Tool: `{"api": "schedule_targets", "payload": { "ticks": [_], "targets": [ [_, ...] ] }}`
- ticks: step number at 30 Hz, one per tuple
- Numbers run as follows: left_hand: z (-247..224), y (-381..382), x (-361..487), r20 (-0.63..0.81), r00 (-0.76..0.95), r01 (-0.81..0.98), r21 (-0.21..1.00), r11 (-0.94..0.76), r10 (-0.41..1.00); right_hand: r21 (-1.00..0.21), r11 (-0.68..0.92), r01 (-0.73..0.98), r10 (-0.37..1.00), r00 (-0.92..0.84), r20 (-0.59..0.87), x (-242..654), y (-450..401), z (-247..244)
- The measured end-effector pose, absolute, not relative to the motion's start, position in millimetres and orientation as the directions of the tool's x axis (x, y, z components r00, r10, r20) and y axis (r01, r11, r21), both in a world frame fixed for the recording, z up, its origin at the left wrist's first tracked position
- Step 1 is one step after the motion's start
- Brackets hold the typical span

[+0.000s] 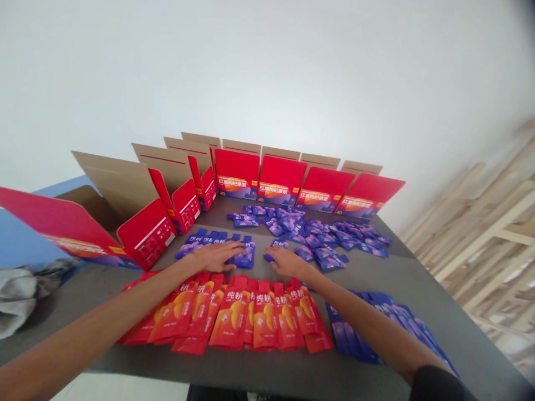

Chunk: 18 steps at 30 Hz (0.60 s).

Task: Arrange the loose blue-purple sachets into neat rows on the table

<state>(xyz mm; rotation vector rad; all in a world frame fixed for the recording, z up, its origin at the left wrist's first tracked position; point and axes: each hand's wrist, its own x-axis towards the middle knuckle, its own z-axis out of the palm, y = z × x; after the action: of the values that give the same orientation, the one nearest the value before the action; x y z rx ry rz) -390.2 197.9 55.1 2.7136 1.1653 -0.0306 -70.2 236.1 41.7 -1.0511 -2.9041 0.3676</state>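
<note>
My left hand (215, 256) lies flat across a row of blue-purple sachets (196, 245) with Chinese print, with its fingers pointing right. My right hand (284, 262) is a short way to its right, fingertips on the end of a small blue-purple sachet (270, 257). Below both forearms, a fanned row of red sachets (234, 317) with an orange fruit print lies on the table. A loose heap of blue-purple sachets (311, 234) spreads beyond my right hand. Another overlapping row (368, 328) lies under my right forearm, partly hidden.
Several red cartons with raised cardboard lids (280, 184) stand open along the far side of the dark grey table (455, 328). A larger open carton (146, 234) stands at the left. Crumpled grey cloth (16, 301) lies beyond the left edge, and wooden slats (480, 250) stand at the right.
</note>
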Motion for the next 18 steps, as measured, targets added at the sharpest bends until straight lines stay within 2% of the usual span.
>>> {"api": "schedule_targets", "payload": {
  "ticks": [4, 6, 8, 10, 14, 18],
  "targets": [
    [56, 197, -389, -0.100, 0.686, 0.726, 0.154, -0.670, 0.720, -0.307, 0.767, 0.563, 0.592, -0.806, 0.002, -70, 236, 42],
    [56, 197, -390, -0.095, 0.688, 0.724, 0.159, -0.671, 0.720, -0.300, 0.700, 0.648, 0.685, -0.729, 0.023, -70, 235, 39],
    [56, 197, -390, -0.097, 0.688, 0.724, 0.164, -0.670, 0.720, -0.271, 0.567, 0.778, 0.807, -0.591, -0.009, -69, 235, 35],
    [55, 198, -391, -0.096, 0.687, 0.724, 0.169, -0.669, 0.720, -0.254, 0.505, 0.825, 0.843, -0.535, -0.058, -67, 237, 30],
    [54, 198, -391, -0.077, 0.699, 0.710, 0.185, -0.679, 0.711, -0.321, 0.658, 0.681, 0.706, -0.706, -0.050, -66, 246, 25],
    [51, 199, -392, -0.102, 0.689, 0.723, 0.161, -0.672, 0.717, -0.417, 0.719, 0.557, 0.606, -0.796, -0.018, -75, 249, 25]
  ]
}}
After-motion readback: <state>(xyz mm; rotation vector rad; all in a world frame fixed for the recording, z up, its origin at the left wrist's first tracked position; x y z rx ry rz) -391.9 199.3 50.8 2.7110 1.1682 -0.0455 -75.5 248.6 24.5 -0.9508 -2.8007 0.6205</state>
